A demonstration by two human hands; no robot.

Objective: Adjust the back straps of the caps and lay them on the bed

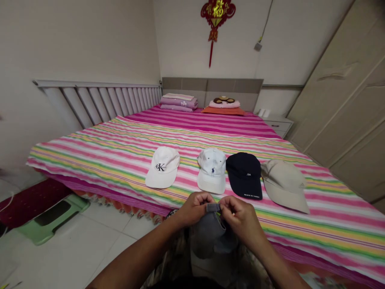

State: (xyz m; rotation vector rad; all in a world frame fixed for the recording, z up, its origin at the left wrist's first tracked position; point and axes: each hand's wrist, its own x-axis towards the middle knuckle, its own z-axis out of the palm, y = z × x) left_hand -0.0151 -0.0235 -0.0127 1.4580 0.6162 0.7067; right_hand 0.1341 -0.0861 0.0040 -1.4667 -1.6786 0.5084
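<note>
Between my hands, in front of the bed's edge, hangs a grey baseball cap (pixel 207 237) with its back strap uppermost. My left hand (pixel 195 206) pinches the left end of the strap. The strap's right end is held by the fingers of my right hand (pixel 239 216). Four-sided light falls short on the cap's lower part, which is dim. On the bed beyond lie a white cap (pixel 164 166) with black letters, a pale blue cap (pixel 211 170), a navy cap (pixel 245 174) and a beige cap (pixel 284 184).
The bed (pixel 99 148) has a striped sheet and a metal rail (pixel 99 100) on its left. Folded bedding (pixel 179 103) and a pillow stack (pixel 224 106) lie by the headboard. A green stool (pixel 51 218) stands on the floor at left; a nightstand (pixel 278 124) stands at right.
</note>
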